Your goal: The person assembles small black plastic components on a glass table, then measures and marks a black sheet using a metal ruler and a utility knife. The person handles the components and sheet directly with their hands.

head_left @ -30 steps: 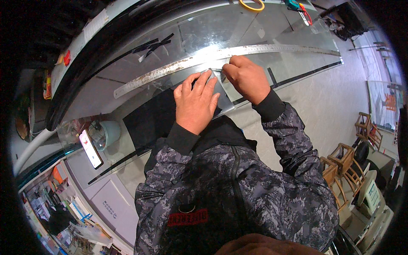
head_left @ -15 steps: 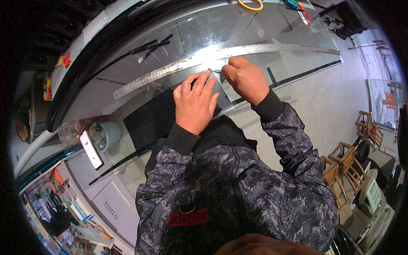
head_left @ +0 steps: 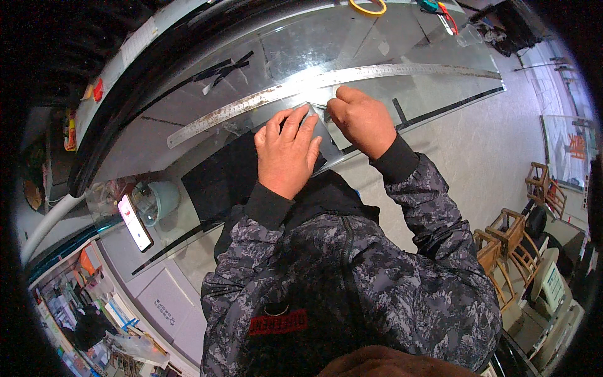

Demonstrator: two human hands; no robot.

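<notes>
Flat on a grey, shiny sheet (head_left: 319, 131) rests my left hand (head_left: 286, 154), its fingers spread and nothing gripped in them. Just right of it, my right hand (head_left: 363, 122) is closed in a pinch at the sheet's upper edge. A thin, pale sliver shows at its fingertips, too small to name. Beyond both hands a long, rust-spotted steel ruler (head_left: 389, 71) lies across the glass tabletop (head_left: 282, 53). A black sheet (head_left: 217, 173) spreads to the left of my left hand, partly hidden under it.
Black strips (head_left: 226, 70) lie beyond the ruler. At the far edge are a yellow tape roll (head_left: 369, 9), a red-handled tool (head_left: 448, 21) and a clear cup (head_left: 469, 36). Left stand a lit phone (head_left: 135, 223) and a pale bucket (head_left: 165, 198). Wooden stools (head_left: 504, 229) are at right.
My right hand has shifted very slightly to the left and toward me, still pinched. My left hand stays pressed on the sheet; the ruler has not visibly moved.
</notes>
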